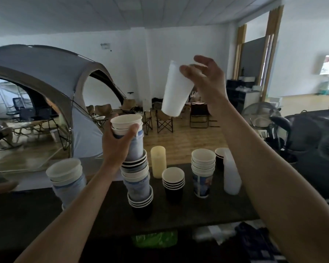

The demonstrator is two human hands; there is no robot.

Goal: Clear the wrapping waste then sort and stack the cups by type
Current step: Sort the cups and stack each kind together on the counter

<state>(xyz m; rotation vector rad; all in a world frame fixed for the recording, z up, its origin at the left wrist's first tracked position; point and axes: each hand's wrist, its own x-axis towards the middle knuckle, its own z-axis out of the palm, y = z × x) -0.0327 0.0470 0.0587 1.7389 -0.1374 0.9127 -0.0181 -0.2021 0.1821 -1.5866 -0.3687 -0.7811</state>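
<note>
Sorting cups over the dark table [27, 215], both my hands raised.

At far left a blurred stack of blue printed cups [67, 179] stands alone. My left hand [118, 145] is wrapped around the top of the tall mixed stack [138, 173]. Right of it stand a cream candle [158, 161], a short black cup stack [173, 184], a printed stack [203, 173] and an upside-down frosted stack [231, 173]. My right hand [207, 80] holds a frosted plastic cup [176, 90] tilted overhead, fingertips pinching its mouth end.
</note>
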